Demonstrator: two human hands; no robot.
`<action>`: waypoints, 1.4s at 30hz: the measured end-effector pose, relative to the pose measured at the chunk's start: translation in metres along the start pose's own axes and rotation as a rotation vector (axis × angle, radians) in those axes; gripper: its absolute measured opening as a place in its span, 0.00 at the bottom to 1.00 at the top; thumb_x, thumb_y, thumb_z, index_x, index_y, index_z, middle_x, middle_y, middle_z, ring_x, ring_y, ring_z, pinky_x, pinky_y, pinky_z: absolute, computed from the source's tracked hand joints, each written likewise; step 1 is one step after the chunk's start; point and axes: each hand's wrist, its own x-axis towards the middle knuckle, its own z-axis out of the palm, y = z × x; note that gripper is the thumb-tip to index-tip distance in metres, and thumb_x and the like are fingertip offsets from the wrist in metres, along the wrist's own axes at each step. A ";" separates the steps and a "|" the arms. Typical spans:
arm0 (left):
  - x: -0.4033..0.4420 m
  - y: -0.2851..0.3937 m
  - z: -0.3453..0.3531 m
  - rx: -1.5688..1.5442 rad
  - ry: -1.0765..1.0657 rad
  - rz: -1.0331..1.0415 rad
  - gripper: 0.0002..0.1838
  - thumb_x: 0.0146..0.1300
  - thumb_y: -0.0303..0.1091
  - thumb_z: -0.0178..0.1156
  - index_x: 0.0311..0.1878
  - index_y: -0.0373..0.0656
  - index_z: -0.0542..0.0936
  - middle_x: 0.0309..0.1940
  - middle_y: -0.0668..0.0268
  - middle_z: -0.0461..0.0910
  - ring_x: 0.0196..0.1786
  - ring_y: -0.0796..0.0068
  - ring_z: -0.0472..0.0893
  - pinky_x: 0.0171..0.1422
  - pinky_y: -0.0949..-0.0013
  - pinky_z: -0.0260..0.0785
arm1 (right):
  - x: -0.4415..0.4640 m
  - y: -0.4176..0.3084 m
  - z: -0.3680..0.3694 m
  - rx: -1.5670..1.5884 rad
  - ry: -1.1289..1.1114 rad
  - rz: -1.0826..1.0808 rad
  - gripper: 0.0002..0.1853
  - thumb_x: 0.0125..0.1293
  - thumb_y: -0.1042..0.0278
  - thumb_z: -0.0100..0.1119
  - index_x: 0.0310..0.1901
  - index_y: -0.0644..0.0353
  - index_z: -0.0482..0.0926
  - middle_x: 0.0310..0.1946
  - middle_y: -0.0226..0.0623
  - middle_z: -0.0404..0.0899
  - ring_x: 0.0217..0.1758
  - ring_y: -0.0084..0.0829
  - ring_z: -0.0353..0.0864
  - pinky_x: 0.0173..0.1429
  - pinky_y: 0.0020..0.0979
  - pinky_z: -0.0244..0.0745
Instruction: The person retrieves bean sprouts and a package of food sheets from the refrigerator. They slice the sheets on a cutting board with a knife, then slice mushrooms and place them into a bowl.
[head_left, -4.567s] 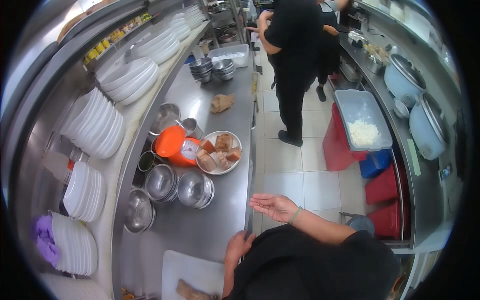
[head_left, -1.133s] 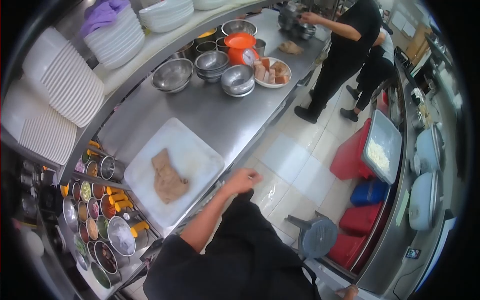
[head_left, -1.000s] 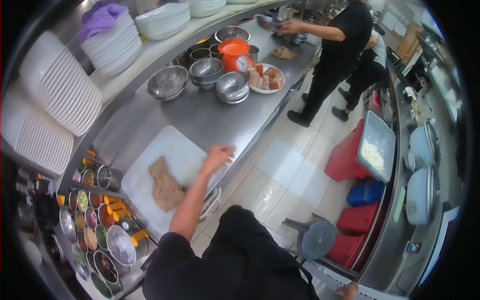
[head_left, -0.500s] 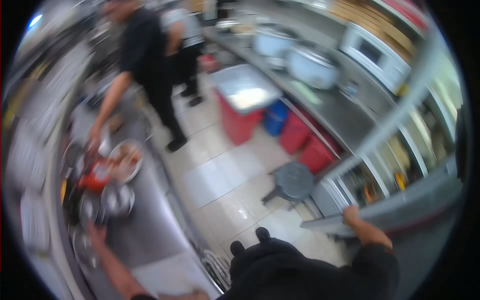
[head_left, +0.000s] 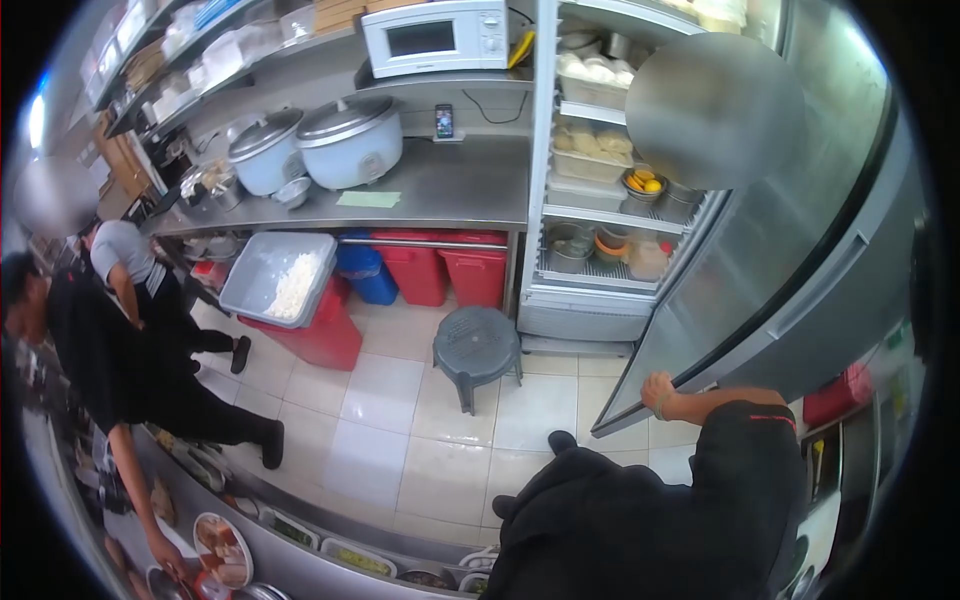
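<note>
The right hand (head_left: 660, 396) is gripping the glass door (head_left: 738, 300)—its fingers curling around the lower edge. The door is standing open; beyond, a grey stool (head_left: 477, 346) is standing near the refrigerator (head_left: 584, 317) (its shelves holding filled containers (head_left: 592, 166)).

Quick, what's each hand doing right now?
Left hand: not in view, so its state can't be told.
Right hand: closed on the edge of the open fridge door.

Right arm (head_left: 745, 440) bent, forearm (head_left: 715, 402) bare, right hand (head_left: 661, 396) closed, fingers (head_left: 655, 383) curled
</note>
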 end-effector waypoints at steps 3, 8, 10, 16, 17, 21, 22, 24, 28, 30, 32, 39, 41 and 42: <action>-0.017 -0.029 0.024 0.023 0.014 -0.036 0.20 0.61 0.41 0.57 0.51 0.40 0.73 0.44 0.58 0.76 0.44 0.58 0.75 0.51 0.54 0.61 | -0.021 -0.003 0.013 0.044 -0.098 0.051 0.13 0.64 0.63 0.54 0.46 0.54 0.83 0.41 0.36 0.79 0.48 0.41 0.74 0.41 0.47 0.66; -0.047 -0.073 0.063 0.069 0.052 -0.100 0.17 0.58 0.38 0.58 0.48 0.40 0.74 0.40 0.59 0.76 0.39 0.60 0.75 0.45 0.56 0.62 | -0.047 -0.010 0.034 0.153 -0.290 0.152 0.14 0.67 0.63 0.52 0.49 0.53 0.83 0.46 0.35 0.78 0.54 0.39 0.72 0.44 0.45 0.66; -0.058 -0.092 0.079 0.073 0.077 -0.116 0.16 0.58 0.37 0.59 0.46 0.40 0.74 0.39 0.59 0.76 0.38 0.61 0.75 0.43 0.57 0.62 | -0.053 -0.008 0.033 0.188 -0.362 0.165 0.14 0.67 0.63 0.52 0.50 0.52 0.83 0.47 0.35 0.78 0.54 0.39 0.72 0.45 0.46 0.65; -0.079 -0.142 0.149 0.110 0.129 -0.142 0.12 0.55 0.34 0.60 0.42 0.40 0.75 0.35 0.60 0.76 0.33 0.63 0.76 0.36 0.60 0.63 | -0.026 -0.002 0.062 0.267 -0.733 0.142 0.14 0.64 0.63 0.55 0.47 0.55 0.83 0.41 0.39 0.82 0.45 0.44 0.77 0.41 0.51 0.60; -0.078 -0.149 0.166 0.125 0.126 -0.145 0.12 0.54 0.33 0.60 0.41 0.40 0.75 0.34 0.60 0.76 0.32 0.63 0.76 0.35 0.61 0.63 | -0.018 0.001 0.069 0.400 -0.738 0.169 0.14 0.64 0.63 0.56 0.47 0.55 0.83 0.41 0.39 0.82 0.44 0.44 0.78 0.41 0.51 0.60; -0.071 -0.188 0.245 0.174 0.103 -0.155 0.10 0.52 0.31 0.60 0.38 0.41 0.75 0.31 0.61 0.76 0.28 0.65 0.76 0.30 0.63 0.63 | 0.020 -0.002 0.084 0.909 -0.601 0.422 0.18 0.64 0.57 0.55 0.50 0.57 0.82 0.49 0.42 0.82 0.52 0.44 0.80 0.50 0.54 0.66; -0.069 -0.204 0.270 0.177 0.092 -0.160 0.09 0.52 0.30 0.61 0.37 0.41 0.75 0.31 0.61 0.76 0.28 0.65 0.76 0.29 0.64 0.64 | 0.034 0.002 0.091 1.194 -0.468 0.565 0.20 0.66 0.54 0.54 0.52 0.59 0.81 0.53 0.43 0.81 0.56 0.45 0.80 0.54 0.54 0.68; -0.081 -0.235 0.306 0.201 0.088 -0.189 0.08 0.51 0.29 0.61 0.36 0.41 0.76 0.29 0.61 0.76 0.26 0.66 0.76 0.26 0.65 0.64 | 0.069 -0.004 0.101 1.445 -0.493 0.619 0.27 0.67 0.44 0.51 0.56 0.59 0.79 0.60 0.45 0.77 0.60 0.46 0.78 0.59 0.45 0.70; -0.114 -0.280 0.464 0.250 -0.143 -0.376 0.10 0.47 0.22 0.56 0.35 0.34 0.73 0.27 0.63 0.73 0.25 0.65 0.75 0.25 0.64 0.64 | 0.101 0.032 0.070 1.892 -0.905 0.207 0.32 0.67 0.36 0.50 0.55 0.58 0.79 0.52 0.46 0.81 0.57 0.44 0.80 0.56 0.46 0.76; -0.124 -0.292 0.516 0.290 -0.217 -0.405 0.09 0.47 0.22 0.55 0.35 0.34 0.73 0.27 0.62 0.74 0.24 0.64 0.75 0.24 0.64 0.64 | 0.126 0.053 0.081 1.682 -0.521 -0.334 0.26 0.67 0.40 0.52 0.48 0.55 0.84 0.36 0.44 0.85 0.41 0.36 0.85 0.46 0.43 0.79; -0.126 -0.300 0.556 0.311 -0.288 -0.425 0.09 0.47 0.21 0.55 0.35 0.34 0.73 0.27 0.61 0.75 0.23 0.64 0.76 0.23 0.64 0.65 | 0.120 0.116 0.054 2.418 -0.258 0.109 0.18 0.66 0.46 0.59 0.41 0.52 0.87 0.23 0.39 0.83 0.24 0.31 0.80 0.33 0.34 0.77; -0.113 -0.318 0.672 0.341 -0.651 -0.476 0.11 0.48 0.17 0.55 0.38 0.30 0.77 0.28 0.58 0.81 0.22 0.70 0.80 0.20 0.71 0.71 | 0.066 0.457 -0.068 1.634 1.347 0.501 0.14 0.61 0.59 0.69 0.39 0.62 0.84 0.36 0.37 0.84 0.41 0.27 0.83 0.49 0.29 0.77; -0.098 -0.337 0.700 0.370 -0.724 -0.485 0.10 0.48 0.17 0.56 0.36 0.31 0.77 0.26 0.58 0.80 0.21 0.70 0.79 0.19 0.71 0.71 | 0.052 0.537 -0.090 1.381 1.399 0.559 0.15 0.60 0.61 0.69 0.45 0.61 0.83 0.46 0.41 0.83 0.54 0.38 0.80 0.58 0.35 0.74; -0.091 -0.345 0.715 0.414 -0.779 -0.481 0.09 0.48 0.17 0.57 0.35 0.31 0.78 0.25 0.59 0.80 0.20 0.70 0.79 0.19 0.71 0.71 | 0.055 0.576 -0.099 1.077 1.501 0.583 0.15 0.61 0.62 0.67 0.46 0.61 0.82 0.47 0.43 0.82 0.55 0.42 0.79 0.60 0.37 0.72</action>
